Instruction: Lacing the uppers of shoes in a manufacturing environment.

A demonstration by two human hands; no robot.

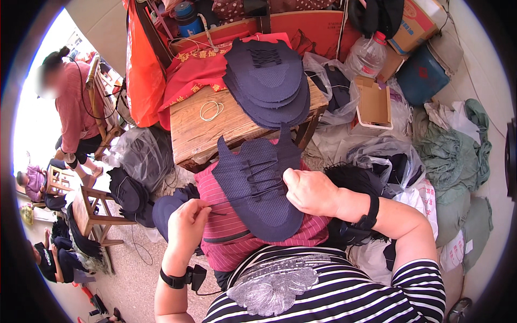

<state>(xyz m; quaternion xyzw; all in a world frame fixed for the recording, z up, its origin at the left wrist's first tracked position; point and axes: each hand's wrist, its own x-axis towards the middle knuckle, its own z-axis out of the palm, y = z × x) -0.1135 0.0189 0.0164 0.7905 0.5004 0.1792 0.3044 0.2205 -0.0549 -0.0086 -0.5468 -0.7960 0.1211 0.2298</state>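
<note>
A dark navy shoe upper [261,218] lies flat across my lap on maroon striped cloth [215,253]. Black lace [258,171] zigzags over its middle opening. My left hand [186,226] is left of the upper, finger and thumb pinched on a dark shoelace; a short end sticks out beside the fingers, and a thin line runs toward the upper. Against the right lacing edge my right hand [309,191] is closed, gripping the upper there; its curled fingers hide whether lace is also inside. Several more navy uppers [274,91] are stacked ahead, the top one laced.
The stack rests on a wooden table [188,126] with a loop of pale cord [211,111]. An open box [373,105] and plastic bags [393,156] crowd the right. Dark pieces hang at a wooden stool [89,210] on the left. Other people [81,107] are farther left.
</note>
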